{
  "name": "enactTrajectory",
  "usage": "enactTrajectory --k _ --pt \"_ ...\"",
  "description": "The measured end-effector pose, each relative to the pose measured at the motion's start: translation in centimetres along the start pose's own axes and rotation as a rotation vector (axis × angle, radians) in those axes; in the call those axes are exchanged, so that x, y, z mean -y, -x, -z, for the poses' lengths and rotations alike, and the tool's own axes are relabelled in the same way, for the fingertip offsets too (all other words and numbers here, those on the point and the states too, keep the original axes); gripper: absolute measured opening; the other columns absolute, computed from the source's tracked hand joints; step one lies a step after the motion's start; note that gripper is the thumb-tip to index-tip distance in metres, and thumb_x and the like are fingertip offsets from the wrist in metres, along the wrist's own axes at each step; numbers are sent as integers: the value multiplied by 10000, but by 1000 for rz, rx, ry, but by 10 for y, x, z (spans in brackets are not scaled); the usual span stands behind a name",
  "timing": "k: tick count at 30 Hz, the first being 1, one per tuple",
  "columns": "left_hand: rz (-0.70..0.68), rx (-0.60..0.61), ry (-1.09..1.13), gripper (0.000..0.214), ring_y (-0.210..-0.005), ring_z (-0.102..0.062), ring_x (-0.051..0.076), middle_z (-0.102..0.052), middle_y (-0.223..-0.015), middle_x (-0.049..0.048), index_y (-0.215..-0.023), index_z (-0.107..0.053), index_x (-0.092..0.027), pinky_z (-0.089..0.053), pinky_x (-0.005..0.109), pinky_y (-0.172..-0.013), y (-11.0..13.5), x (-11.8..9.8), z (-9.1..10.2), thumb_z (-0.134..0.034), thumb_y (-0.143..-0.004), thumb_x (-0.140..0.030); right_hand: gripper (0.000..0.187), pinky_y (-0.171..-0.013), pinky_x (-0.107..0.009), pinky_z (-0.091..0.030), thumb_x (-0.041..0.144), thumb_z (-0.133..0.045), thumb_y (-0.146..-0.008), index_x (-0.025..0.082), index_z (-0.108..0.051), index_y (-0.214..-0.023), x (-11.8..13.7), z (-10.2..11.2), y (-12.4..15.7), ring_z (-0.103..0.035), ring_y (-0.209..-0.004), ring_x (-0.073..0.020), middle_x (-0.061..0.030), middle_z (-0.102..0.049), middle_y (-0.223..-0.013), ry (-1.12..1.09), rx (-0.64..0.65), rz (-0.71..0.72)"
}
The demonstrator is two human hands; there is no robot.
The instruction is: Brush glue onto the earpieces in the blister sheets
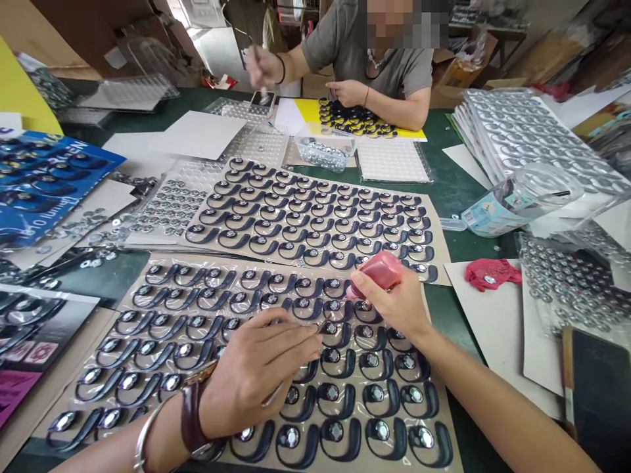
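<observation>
Bottle: a pink bottle (382, 270) sits right of centre in the frame, tilted, its tip pointing down-left at the near sheet.
Right hand: the right hand (394, 299) is closed around the bottle, thumb and fingers pinching its lower end.
Left hand: the left hand (256, 374) lies low in the frame, fingers curled and pinched on a thin stick (323, 326) whose tip rests near the bottle tip; a watch (190, 417) and a bangle (142, 437) circle the wrist.
Near sheet: a card sheet (444, 420) under both hands carries rows of dark ear-hooks (335, 361), each with a shiny round centre.
Far sheet: a 2nd card (438, 243) with the same hooks lies just beyond, mid-frame.
Cloth: a red cloth (493, 272) lies on white paper at the right.
Trays: clear blister trays (522, 131) are stacked at the upper right.
Co-worker: a person in a grey shirt (345, 39) sits at the top centre, one hand (348, 92) on a yellow sheet (308, 112) of hooks.
Desk: the green desk (453, 190) carries everything.
</observation>
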State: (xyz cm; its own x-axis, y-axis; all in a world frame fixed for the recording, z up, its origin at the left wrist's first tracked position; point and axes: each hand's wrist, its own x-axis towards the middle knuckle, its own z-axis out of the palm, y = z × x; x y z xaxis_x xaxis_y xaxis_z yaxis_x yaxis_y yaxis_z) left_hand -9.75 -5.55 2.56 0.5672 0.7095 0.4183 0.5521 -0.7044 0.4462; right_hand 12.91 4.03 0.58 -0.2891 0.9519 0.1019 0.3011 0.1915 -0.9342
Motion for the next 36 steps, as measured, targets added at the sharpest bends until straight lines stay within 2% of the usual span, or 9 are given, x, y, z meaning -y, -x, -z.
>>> enactTrajectory --k 3,5,12,20,29,36 --pt "-77 26 -111 315 -991 -650 194 -678 -1089 104 -1100 -607 -80 -497 387 -888 -7 3 -2 -432 -844 -24 173 -564 -265 -498 351 -639 -825 190 -637 -760 -13 -13 0 -611 -537 -139 10 -649 -577 66 -152 127" --pt "-92 11 -144 299 -949 -659 189 -690 -1057 96 -1075 -615 -79 -512 381 -861 -11 5 -5 -399 -873 -41 145 -534 -255 -492 332 -634 -826 197 -641 -774 -18 -16 2 -598 -505 -131 21 -638 -565 64 -180 148" --pt "-194 57 -269 310 -945 -647 213 -694 -975 123 -1010 -636 -41 -533 377 -839 -13 1 -15 -340 -920 -47 151 -570 -266 -525 346 -616 -844 200 -645 -815 -26 -18 5 -647 -562 -152 -4 -682 -645 14 -46 94" --pt "-257 91 -386 363 -975 -630 263 -660 -1005 187 -1017 -628 6 -507 403 -870 -8 -9 -24 -292 -887 -35 159 -593 -270 -529 341 -594 -860 204 -648 -800 -23 -19 5 -641 -546 -144 8 -691 -613 83 2 128" --pt "-249 79 -379 345 -986 -626 264 -664 -1008 180 -1025 -627 0 -505 411 -872 -5 -7 -25 -315 -880 -24 266 -593 -295 -530 398 -555 -868 188 -663 -745 -20 -21 4 -620 -510 -158 -11 -648 -540 191 -77 156" --pt "-245 94 -369 348 -985 -628 254 -664 -1022 174 -1040 -626 3 -506 410 -879 -6 -7 -24 -313 -891 -19 254 -594 -292 -529 380 -590 -851 177 -666 -719 -23 -19 2 -626 -519 -157 -17 -659 -557 210 -160 182"
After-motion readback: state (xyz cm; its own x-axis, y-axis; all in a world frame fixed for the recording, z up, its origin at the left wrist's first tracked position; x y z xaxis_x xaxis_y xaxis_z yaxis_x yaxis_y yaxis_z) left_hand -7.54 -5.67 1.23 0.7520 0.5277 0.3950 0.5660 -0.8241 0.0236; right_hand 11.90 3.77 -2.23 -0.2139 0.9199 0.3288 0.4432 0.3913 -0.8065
